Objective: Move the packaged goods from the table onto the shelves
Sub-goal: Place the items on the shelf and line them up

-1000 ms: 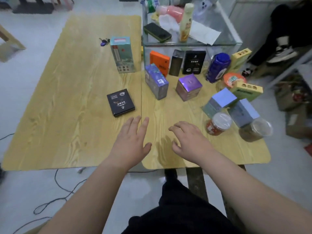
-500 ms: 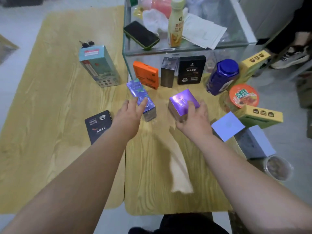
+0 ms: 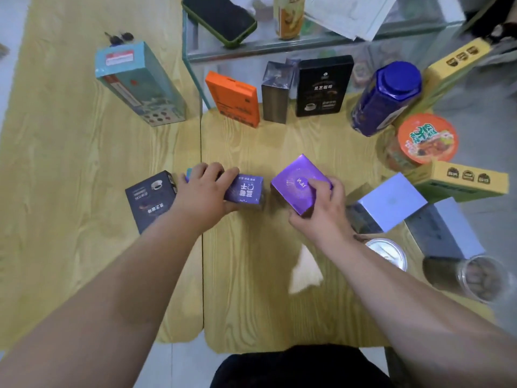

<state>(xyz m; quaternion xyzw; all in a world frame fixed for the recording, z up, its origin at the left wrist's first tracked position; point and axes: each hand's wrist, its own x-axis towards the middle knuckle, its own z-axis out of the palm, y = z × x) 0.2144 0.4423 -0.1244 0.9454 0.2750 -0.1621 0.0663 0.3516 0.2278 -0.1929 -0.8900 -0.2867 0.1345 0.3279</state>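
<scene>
My left hand grips a long blue-purple box lying on the wooden table; my fingers wrap over its top. My right hand grips a square purple box from its near right corner, thumb on the lid. A glass shelf unit stands at the table's far side. Beneath its glass top stand an orange box, a silver box and a black coffee box.
A black box lies left of my left hand. A teal carton stands at far left. On the right sit a blue jar, a noodle cup, yellow boxes, pale boxes and clear jars. A phone and bottle rest on the glass.
Both hands went from hovering over the near table edge to the two purple boxes and closed round them. The view has moved closer over the table.
</scene>
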